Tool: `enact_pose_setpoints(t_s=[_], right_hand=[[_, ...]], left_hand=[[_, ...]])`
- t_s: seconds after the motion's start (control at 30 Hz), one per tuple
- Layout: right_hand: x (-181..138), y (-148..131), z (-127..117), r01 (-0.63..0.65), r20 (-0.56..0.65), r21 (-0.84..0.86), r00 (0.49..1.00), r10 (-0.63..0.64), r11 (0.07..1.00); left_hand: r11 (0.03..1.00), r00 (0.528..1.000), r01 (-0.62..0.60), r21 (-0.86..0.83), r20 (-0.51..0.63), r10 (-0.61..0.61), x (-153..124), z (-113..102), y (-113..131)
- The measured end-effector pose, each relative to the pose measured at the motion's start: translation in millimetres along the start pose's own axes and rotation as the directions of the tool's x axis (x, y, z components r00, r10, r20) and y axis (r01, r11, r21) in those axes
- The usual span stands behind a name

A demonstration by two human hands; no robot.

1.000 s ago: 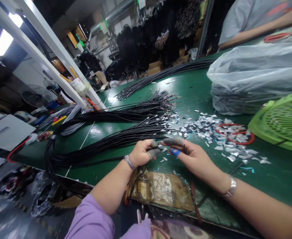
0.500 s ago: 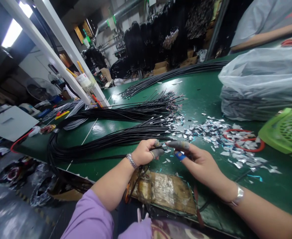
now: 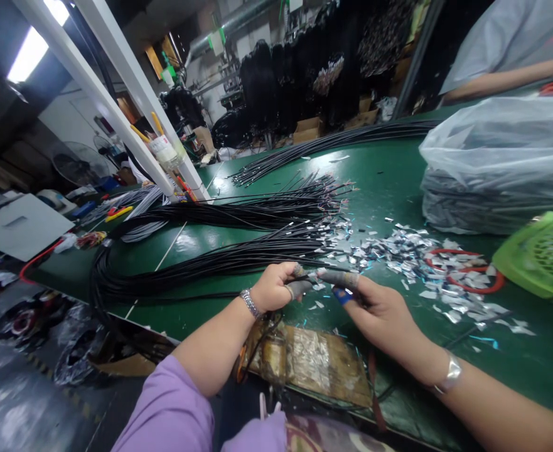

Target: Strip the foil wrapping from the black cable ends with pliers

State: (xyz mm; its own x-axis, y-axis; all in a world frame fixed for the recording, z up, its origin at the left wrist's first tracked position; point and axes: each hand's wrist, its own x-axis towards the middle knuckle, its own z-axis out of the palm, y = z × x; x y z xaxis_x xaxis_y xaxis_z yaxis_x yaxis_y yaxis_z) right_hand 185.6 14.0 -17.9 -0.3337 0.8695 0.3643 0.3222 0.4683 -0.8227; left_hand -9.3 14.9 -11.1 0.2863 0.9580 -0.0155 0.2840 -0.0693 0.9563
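My left hand (image 3: 274,288) is closed around the end of a thin black cable (image 3: 196,297) that trails off to the left over the green table (image 3: 380,182). My right hand (image 3: 375,307), with grey and blue finger covers, pinches the same cable's tip just to the right. The two hands nearly touch above the table's near edge. A big bundle of black cables (image 3: 220,254) lies just behind them, its stripped ends pointing right. Silver foil scraps (image 3: 398,251) are scattered to the right of the hands.
A clear plastic bag of cables (image 3: 497,163) sits at the right, a green fan grille (image 3: 540,257) in front of it. A red rubber band (image 3: 464,276) lies among the scraps. Another person's arm (image 3: 506,78) rests at the far right. White frame posts (image 3: 116,119) rise at left.
Both hands stay pinched on the cable end, the fingers shifting only slightly. The camera has drifted a little, sliding the scene rightward and down.
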Motion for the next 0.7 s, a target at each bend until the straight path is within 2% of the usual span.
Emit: enact_pose_setpoints(t_s=[0.07, 0.17, 0.23, 0.33, 0.47, 0.7], right_hand=[[0.4, 1.6, 0.8, -0.033, -0.001, 0.056, 0.999, 0.033, 0.998], [3.0, 4.8, 3.7, -0.128, 0.006, 0.255, 0.991, 0.131, 0.958], [5.7, 6.6, 6.3, -0.216, 0.035, 0.396, 0.975, 0.221, 0.892], [8.8, 7.2, 10.3, -0.361, 0.129, 0.521, 0.929, 0.347, 0.774], [9.4, 4.5, 13.3, -0.494, 0.256, 0.595, 0.864, 0.434, 0.634], [9.6, 3.1, 11.2, -0.523, 0.311, 0.650, 0.845, 0.435, 0.551]], left_hand=[[1.000, 1.000, -0.001, 0.002, 0.003, 0.001, 0.0, 0.0, 0.3], [1.000, 0.999, -0.014, -0.014, 0.042, 0.015, -0.2, -0.9, 0.7], [1.000, 0.996, -0.016, -0.017, 0.092, 0.017, -0.5, -2.2, 0.8], [0.999, 0.984, -0.040, 0.035, 0.175, 0.033, -0.7, -4.8, 1.1], [0.989, 0.972, -0.093, 0.117, 0.227, 0.064, -0.4, -6.6, 2.1], [0.988, 0.975, -0.063, 0.139, 0.219, 0.031, 0.0, -5.4, 3.2]])
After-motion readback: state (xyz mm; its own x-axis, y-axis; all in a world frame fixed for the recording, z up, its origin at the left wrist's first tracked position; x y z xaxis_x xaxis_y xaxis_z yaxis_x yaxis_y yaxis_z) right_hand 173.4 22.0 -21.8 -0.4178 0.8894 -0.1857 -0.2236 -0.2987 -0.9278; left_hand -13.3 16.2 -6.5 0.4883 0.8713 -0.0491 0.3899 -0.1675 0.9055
